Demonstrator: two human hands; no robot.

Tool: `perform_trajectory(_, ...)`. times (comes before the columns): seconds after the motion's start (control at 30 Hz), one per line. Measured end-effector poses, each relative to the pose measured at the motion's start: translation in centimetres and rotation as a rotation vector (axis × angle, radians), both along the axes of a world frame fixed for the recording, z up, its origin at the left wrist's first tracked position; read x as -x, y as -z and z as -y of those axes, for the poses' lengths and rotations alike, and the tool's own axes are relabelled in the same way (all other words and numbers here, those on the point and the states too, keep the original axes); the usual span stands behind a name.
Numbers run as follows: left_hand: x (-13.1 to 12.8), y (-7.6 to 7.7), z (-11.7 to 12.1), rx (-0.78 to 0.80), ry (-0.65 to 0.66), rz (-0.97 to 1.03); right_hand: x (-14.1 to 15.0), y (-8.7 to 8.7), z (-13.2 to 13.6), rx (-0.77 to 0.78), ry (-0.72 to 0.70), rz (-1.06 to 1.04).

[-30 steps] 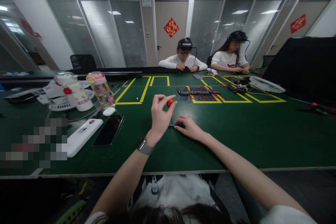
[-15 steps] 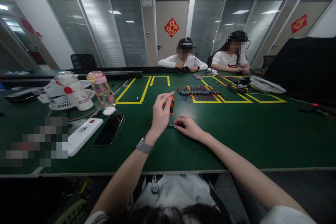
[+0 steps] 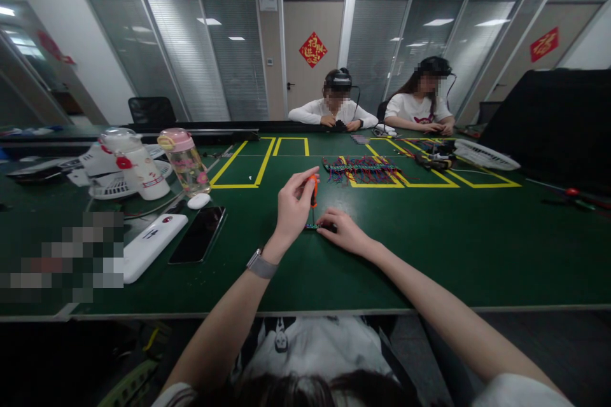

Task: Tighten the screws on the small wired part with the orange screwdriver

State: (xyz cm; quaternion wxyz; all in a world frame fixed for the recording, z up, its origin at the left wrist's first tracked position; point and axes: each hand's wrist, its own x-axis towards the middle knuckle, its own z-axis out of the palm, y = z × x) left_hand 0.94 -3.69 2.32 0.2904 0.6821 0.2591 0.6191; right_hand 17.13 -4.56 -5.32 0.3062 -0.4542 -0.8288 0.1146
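Note:
My left hand, a watch on its wrist, is closed round the orange and black handle of a screwdriver. The screwdriver stands upright, its thin shaft running down to a small green circuit board on the table. With bent fingers, my right hand pinches the board's right end against the tabletop. Where the tip meets the board is too small to make out. Beyond my hands lies a row of similar green boards with red and blue wires.
On the left of the green table are a phone, a white power bank, a pink-lidded bottle and a white bottle. Two people sit across the table. Tools and a white fan-like part lie at the right.
The fingers and thumb of my left hand have shifted on the screwdriver handle, which shows a slightly different side. My right hand and the circuit board have stayed in place.

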Motion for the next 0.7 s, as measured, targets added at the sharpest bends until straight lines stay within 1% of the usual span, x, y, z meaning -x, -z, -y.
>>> perform_trajectory(0.1, 0.18, -0.05, -0.09, -0.05, -0.188, -0.022, 0.02, -0.11, 0.08, 0.011, 0.001, 0.003)
perform_trajectory(0.13, 0.24, -0.06, -0.17, -0.056, -0.227, -0.023, 0.04, -0.17, 0.11, 0.014, 0.002, 0.003)
perform_trajectory(0.17, 0.27, -0.06, -0.25, -0.049, -0.231, -0.019, 0.05, -0.23, 0.14, 0.015, 0.002, 0.003)
perform_trajectory(0.2, 0.27, -0.07, -0.34, -0.029, -0.2, -0.007, 0.07, -0.3, 0.16, 0.016, 0.002, 0.002)
perform_trajectory(0.3, 0.18, -0.1, -0.47, 0.061, -0.02, 0.05, 0.13, -0.46, 0.22, 0.016, 0.001, 0.0)
perform_trajectory(0.33, 0.16, -0.12, -0.47, 0.075, 0.005, 0.061, 0.14, -0.47, 0.24, 0.016, 0.001, 0.0)
perform_trajectory(0.37, 0.15, -0.14, -0.44, 0.073, -0.003, 0.06, 0.14, -0.47, 0.24, 0.017, 0.001, -0.001)
perform_trajectory(0.4, 0.17, -0.16, -0.41, 0.06, -0.044, 0.049, 0.13, -0.44, 0.23, 0.016, 0.002, -0.002)
perform_trajectory(0.5, 0.25, -0.16, -0.28, -0.003, -0.215, -0.001, 0.07, -0.29, 0.18, 0.012, -0.001, -0.006)
perform_trajectory(0.53, 0.24, -0.13, -0.25, -0.013, -0.237, -0.01, 0.05, -0.24, 0.16, 0.01, -0.002, -0.007)
perform_trajectory(0.57, 0.21, -0.09, -0.22, -0.017, -0.227, -0.011, 0.03, -0.19, 0.14, 0.007, -0.003, -0.007)
perform_trajectory(0.67, 0.01, 0.04, -0.09, 0.004, -0.077, 0.011, -0.01, -0.09, 0.1, 0.003, -0.006, -0.004)
perform_trajectory(0.7, -0.03, 0.06, -0.04, 0.011, -0.046, 0.015, -0.01, -0.07, 0.09, 0.003, -0.006, -0.004)
